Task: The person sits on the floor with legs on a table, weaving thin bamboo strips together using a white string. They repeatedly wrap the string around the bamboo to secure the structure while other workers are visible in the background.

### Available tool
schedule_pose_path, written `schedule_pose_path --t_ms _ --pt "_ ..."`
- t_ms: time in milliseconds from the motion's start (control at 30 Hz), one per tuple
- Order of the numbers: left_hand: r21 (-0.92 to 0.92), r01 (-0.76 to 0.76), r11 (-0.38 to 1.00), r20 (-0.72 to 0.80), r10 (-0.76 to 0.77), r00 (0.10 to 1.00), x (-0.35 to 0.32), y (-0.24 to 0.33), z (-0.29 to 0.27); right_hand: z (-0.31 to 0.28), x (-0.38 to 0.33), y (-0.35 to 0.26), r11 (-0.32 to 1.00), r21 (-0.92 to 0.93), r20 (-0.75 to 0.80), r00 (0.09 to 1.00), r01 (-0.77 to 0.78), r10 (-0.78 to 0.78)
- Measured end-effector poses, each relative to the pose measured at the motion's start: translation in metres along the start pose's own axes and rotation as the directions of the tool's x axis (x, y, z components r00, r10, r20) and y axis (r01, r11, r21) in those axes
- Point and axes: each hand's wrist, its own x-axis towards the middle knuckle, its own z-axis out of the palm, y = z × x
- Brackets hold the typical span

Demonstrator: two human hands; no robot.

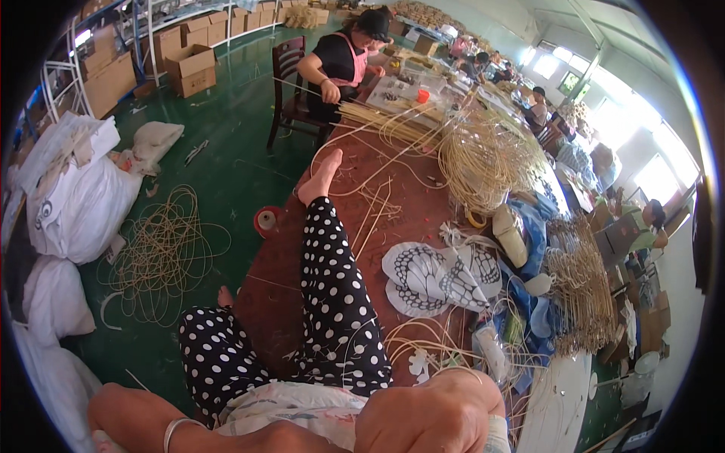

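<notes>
Left forearm (136,419): seen at the lower edge, laid across toward the middle, a thin bangle (175,432) worn at the wrist.
Left hand (291,439): only its back is shown at the very bottom edge; the fingers are cut off from view.
Right hand (434,415): held close under the camera, knuckles up, fingers curled inward in a loose fist; what is enclosed cannot be told.
</notes>
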Motion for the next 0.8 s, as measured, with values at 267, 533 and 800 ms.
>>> schedule_pose_path --t_ms 267,533,800 --pt "0.257 -0.006 0.967 0.024 0.0 1.0 0.008 -0.011 -0.017 -0.029 -0.014 -0.008 0.861 -0.508 -0.007 1.0 0.007 -0.011" --pt "0.463 -0.014 0.886 -0.263 0.153 0.952 0.008 -0.024 -0.025 -0.025 -0.028 0.031 0.836 -0.477 -0.448 0.893 -0.271 0.034" --pt "0.741 0.053 0.67 -0.324 0.287 0.901 0.003 -0.026 -0.018 0.01 -0.046 0.045 0.969 0.106 -0.668 0.706 -0.222 0.235"
